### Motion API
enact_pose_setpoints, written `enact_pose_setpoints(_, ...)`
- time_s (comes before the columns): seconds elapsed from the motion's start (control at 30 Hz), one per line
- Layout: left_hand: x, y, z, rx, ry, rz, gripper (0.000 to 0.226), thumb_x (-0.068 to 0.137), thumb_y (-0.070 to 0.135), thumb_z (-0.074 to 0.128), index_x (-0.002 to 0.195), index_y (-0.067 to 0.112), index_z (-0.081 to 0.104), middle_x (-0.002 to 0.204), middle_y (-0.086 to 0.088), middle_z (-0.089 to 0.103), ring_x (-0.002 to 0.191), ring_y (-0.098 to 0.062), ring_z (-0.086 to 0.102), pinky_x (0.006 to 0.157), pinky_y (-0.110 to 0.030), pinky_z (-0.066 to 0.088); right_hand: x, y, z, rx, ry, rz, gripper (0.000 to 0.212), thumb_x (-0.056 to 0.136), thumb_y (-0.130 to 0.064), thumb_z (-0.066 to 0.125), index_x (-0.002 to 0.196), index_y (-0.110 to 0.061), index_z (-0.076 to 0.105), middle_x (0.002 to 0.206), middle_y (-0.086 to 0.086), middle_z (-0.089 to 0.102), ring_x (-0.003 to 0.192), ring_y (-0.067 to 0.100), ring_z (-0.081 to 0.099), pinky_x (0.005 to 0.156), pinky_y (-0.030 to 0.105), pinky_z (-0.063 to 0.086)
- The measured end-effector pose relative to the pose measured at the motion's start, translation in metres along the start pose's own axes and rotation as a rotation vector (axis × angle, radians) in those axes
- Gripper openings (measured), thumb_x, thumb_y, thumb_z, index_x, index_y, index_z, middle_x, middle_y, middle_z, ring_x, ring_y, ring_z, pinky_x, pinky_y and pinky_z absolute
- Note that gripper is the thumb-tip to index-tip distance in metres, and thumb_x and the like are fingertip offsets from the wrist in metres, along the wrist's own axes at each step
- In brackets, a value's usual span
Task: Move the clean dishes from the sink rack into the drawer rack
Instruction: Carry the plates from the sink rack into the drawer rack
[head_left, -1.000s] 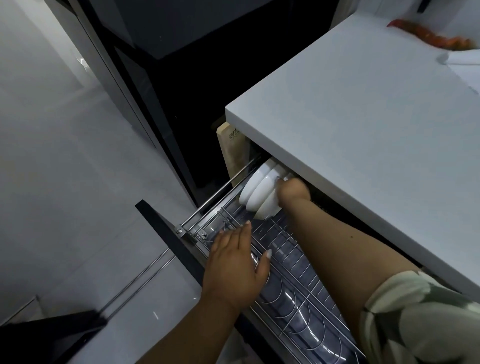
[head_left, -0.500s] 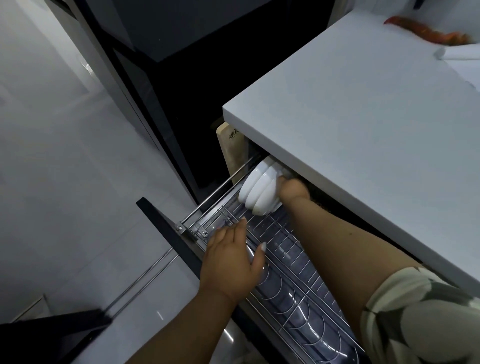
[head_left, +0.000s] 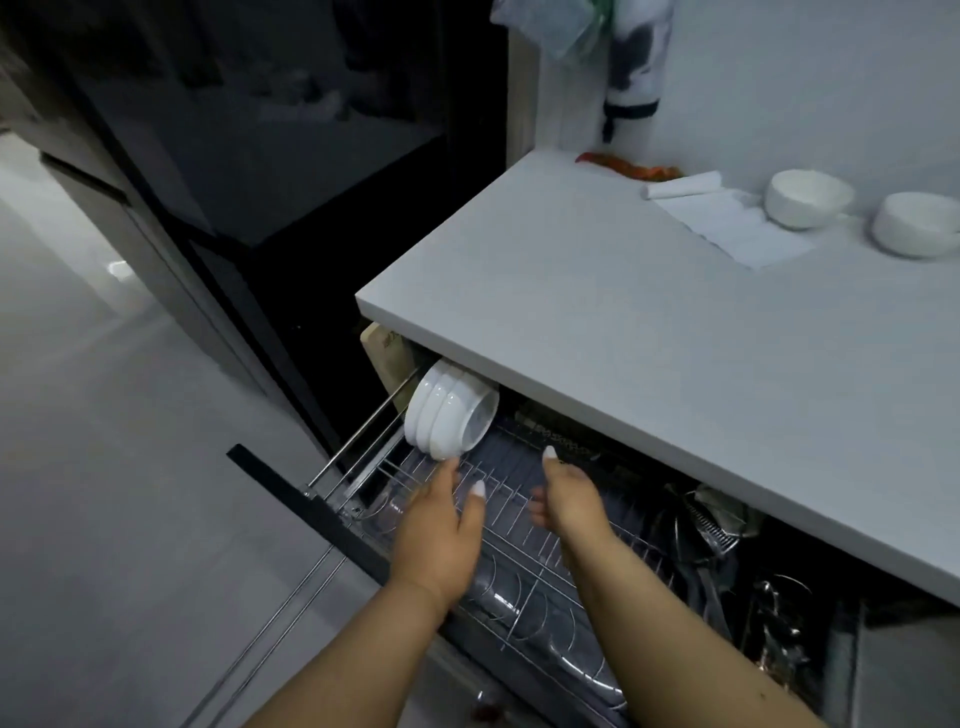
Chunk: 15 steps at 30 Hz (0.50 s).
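While both hands hover empty over the wire rack (head_left: 524, 525) at lower centre, the left hand (head_left: 441, 535) lies flat with fingers spread, its fingertips touching or just short of the bowls (head_left: 449, 415) — glossy white, nested on edge. The right hand (head_left: 571, 499) is loosely curled. Two more round white bowls (head_left: 805, 200) sit on the smooth countertop (head_left: 597, 322), upper right.
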<state>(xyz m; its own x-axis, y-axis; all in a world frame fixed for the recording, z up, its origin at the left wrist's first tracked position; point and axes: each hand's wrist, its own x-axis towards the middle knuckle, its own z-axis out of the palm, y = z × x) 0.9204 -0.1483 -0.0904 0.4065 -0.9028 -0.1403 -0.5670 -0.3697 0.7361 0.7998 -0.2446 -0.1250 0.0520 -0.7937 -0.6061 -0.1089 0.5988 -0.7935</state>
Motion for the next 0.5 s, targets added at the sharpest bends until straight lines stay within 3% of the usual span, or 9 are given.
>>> enact_pose_setpoints(0.1, -0.025, 0.036, 0.01, -0.024, -0.037, 0.078, 0.052, 0.098, 0.04, 0.042, 0.146, 0.024, 0.034, 0.133, 0.005, 0.054, 0.12, -0.012, 0.049, 0.102, -0.029, 0.038, -0.039, -0.007, -0.036, 0.11, 0.05, -0.06, 0.029, 0.1, -0.041, 0.041, 0.1, -0.012, 0.048, 0.079, 0.009, 0.054, 0.062, 0.018, 0.053, 0.06, 0.028, 0.048)
enact_pose_setpoints(0.27, -0.066, 0.098, 0.036, -0.071, -0.108, 0.225, 0.052, 0.098, 0.041, 0.041, 0.146, 0.023, 0.033, 0.127, 0.007, 0.055, 0.115, -0.011, 0.051, 0.098, -0.031, 0.041, -0.098, -0.011, -0.114, 0.188, 0.16, -0.165, 0.032, 0.1, -0.042, 0.038, 0.111, -0.014, 0.048, 0.1, 0.015, 0.061, 0.078, 0.023, 0.061, 0.077, 0.038, 0.054)
enact_pose_setpoints(0.4, -0.099, 0.151, 0.075, -0.065, -0.209, 0.368, 0.051, 0.099, 0.04, 0.041, 0.146, 0.021, 0.035, 0.129, 0.002, 0.057, 0.114, -0.012, 0.052, 0.092, -0.024, 0.039, -0.137, -0.009, -0.191, 0.328, 0.313, -0.182, 0.032, 0.1, -0.04, 0.039, 0.109, -0.012, 0.05, 0.091, 0.01, 0.059, 0.07, 0.02, 0.058, 0.063, 0.03, 0.051)
enact_pose_setpoints(0.5, -0.132, 0.19, 0.109, -0.074, -0.317, 0.456, 0.051, 0.099, 0.038, 0.042, 0.146, 0.019, 0.034, 0.129, 0.002, 0.056, 0.112, -0.01, 0.052, 0.091, -0.022, 0.038, -0.166, 0.003, -0.252, 0.373, 0.445, -0.201, 0.032, 0.1, -0.041, 0.039, 0.109, -0.012, 0.049, 0.097, 0.012, 0.06, 0.078, 0.024, 0.06, 0.072, 0.034, 0.054)
